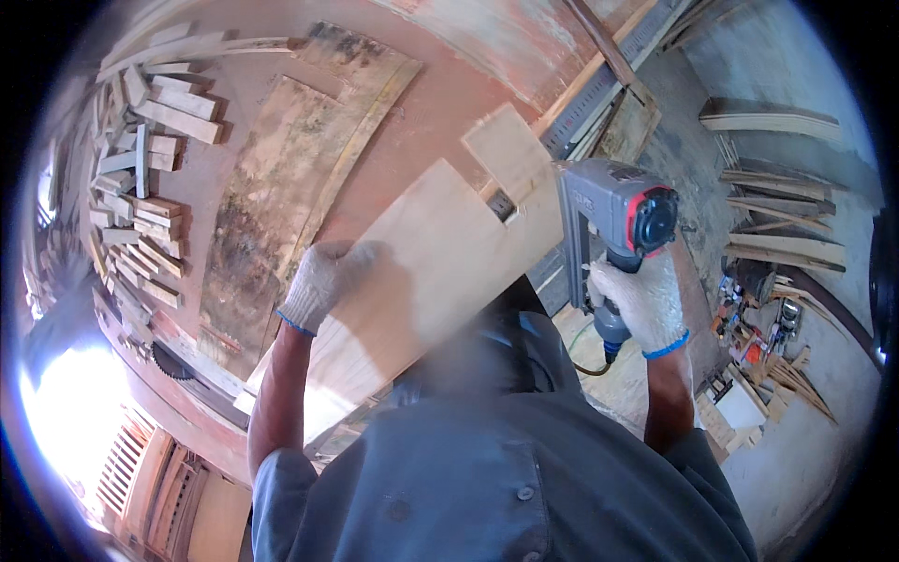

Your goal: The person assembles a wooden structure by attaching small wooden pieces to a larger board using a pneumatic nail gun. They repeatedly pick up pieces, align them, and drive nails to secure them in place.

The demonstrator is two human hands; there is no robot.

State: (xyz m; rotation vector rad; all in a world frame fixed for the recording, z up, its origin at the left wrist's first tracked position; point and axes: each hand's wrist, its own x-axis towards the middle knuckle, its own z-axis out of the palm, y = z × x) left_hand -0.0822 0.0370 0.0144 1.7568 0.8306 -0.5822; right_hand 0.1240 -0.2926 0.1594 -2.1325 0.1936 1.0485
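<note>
My right hand (pixel 646 295), in a white knit glove with a blue cuff, is wrapped round the handle of a grey and red nail gun (pixel 613 201). The tool's nose end is over the right end of a pale wooden board (pixel 440 258), and an air hose (pixel 595 370) runs from its handle. My left hand (pixel 323 281), gloved alike, grips the board's far left edge, its fingertips partly hidden. This board slants across in front of me. A narrower piece of board (pixel 506 140) sticks out at its far end, beside a small dark notch (pixel 503 206).
A stained plywood sheet (pixel 281 169) lies on the reddish bench (pixel 393 131). Many cut wood blocks (pixel 178 108) are piled at the left. A toothed saw blade (pixel 169 361) shows at the lower left. Planks (pixel 782 248) lean at the right, with scraps and tools (pixel 749 337) below.
</note>
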